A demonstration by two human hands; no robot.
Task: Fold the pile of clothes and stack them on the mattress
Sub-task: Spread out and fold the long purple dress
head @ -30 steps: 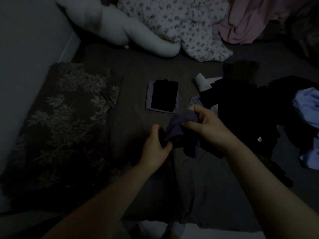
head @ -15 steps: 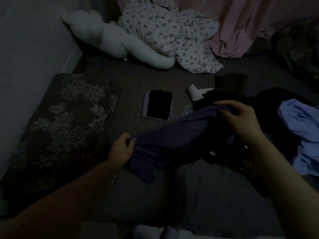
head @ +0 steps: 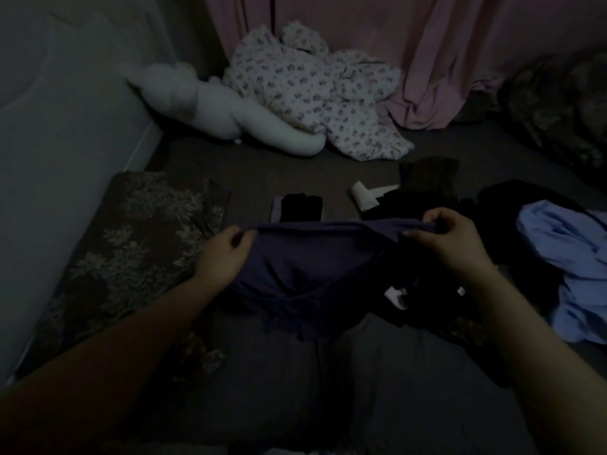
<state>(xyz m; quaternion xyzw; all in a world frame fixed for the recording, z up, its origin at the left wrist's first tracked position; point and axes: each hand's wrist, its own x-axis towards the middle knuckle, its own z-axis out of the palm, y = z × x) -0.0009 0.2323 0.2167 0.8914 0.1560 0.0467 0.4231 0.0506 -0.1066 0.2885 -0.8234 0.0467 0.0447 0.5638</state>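
A dark purple garment (head: 308, 274) hangs spread out in front of me above the dark mattress (head: 295, 389). My left hand (head: 226, 254) grips its upper left edge and my right hand (head: 450, 238) pinches its upper right edge. Behind the garment, a small folded stack (head: 300, 208) lies on the mattress, a black piece on top of a pale one; its near part is hidden. To the right sits the loose pile of dark clothes (head: 437, 205) with a light blue garment (head: 571, 257) on its right side.
A floral dark cushion (head: 138, 257) lies along the wall on the left. A white plush toy (head: 230, 116) and a flower-print white blanket (head: 328, 93) lie at the back, below a pink curtain (head: 443, 60). A white rolled item (head: 363, 195) sits beside the pile.
The bunched purple garment has been pulled open: my hands moved apart and rose, stretching its top edge level between them. The view tilted up, showing more curtain.
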